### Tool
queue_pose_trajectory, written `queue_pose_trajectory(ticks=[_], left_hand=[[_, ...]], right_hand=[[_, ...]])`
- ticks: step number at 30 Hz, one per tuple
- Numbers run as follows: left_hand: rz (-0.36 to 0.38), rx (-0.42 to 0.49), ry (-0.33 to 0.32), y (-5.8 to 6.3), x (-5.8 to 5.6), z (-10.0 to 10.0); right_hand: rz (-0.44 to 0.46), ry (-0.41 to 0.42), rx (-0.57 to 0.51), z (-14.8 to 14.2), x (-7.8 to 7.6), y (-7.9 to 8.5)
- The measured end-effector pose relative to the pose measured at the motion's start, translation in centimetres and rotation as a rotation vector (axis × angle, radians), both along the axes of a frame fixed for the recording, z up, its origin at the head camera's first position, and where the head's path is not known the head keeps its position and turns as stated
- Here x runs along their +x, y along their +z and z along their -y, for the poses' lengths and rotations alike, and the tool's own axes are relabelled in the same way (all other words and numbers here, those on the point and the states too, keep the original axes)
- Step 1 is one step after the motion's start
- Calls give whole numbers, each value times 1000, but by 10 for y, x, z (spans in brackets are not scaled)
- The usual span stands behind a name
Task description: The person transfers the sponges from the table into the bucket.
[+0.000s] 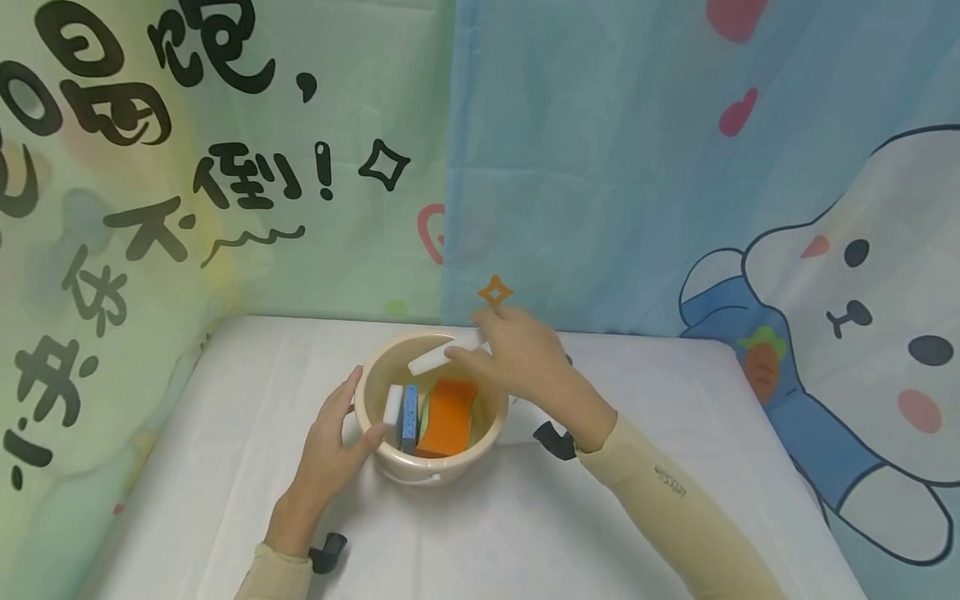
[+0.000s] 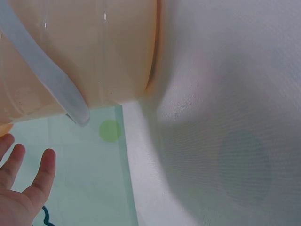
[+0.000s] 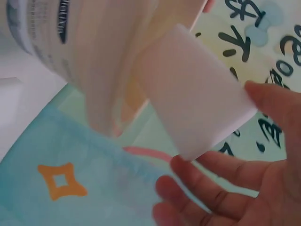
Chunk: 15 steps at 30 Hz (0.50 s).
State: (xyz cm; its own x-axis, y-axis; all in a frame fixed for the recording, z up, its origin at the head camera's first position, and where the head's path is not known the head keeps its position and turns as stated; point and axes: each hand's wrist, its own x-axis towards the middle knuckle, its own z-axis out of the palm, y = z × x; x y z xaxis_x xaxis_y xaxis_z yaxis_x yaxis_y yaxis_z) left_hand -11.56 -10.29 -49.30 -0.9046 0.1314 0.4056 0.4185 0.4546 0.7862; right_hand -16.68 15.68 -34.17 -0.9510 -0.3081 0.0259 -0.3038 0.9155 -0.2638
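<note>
A cream bucket [image 1: 450, 469] stands on the white-covered table. Inside it are an orange sponge [image 1: 447, 417], a blue block [image 1: 409, 417], a white block [image 1: 392, 406] and a sliver of something green. Above the bucket's far right rim, my right hand [image 1: 517, 350] pinches a white sponge block [image 3: 193, 94] between thumb and fingers, its lower end over the opening. My left hand [image 1: 333, 442] is at the bucket's left side, thumb over the rim and fingers along the outside. In the left wrist view, straight, spread fingers [image 2: 44, 174] show beneath the bucket; the thumb is hidden there.
The bucket's pale handle [image 2: 56, 84] hangs down its side. Something flat and white [image 1: 525, 423] lies right of the bucket. Printed curtains [image 1: 570, 167] rise behind the table [image 1: 225, 433]. Dark straps [image 1: 555, 440] are on both wrists.
</note>
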Motion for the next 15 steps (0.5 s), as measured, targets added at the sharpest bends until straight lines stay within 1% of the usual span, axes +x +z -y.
queue_pose_trajectory(ticks=[3,7,9,15], left_hand=[[-2,-1,1,-1,-1,0],[-3,2,-1,-1,-1,0],[-3,6,-3,-2,-1,1],[-12,8,-12,-2,-1,1]], right_hand=[[13,-42,111,12,-4,-1],[6,-71,209,25,-9,-3],[-8,-71,233,30,-11,-5],[-54,-57,263,42,-14,-12]])
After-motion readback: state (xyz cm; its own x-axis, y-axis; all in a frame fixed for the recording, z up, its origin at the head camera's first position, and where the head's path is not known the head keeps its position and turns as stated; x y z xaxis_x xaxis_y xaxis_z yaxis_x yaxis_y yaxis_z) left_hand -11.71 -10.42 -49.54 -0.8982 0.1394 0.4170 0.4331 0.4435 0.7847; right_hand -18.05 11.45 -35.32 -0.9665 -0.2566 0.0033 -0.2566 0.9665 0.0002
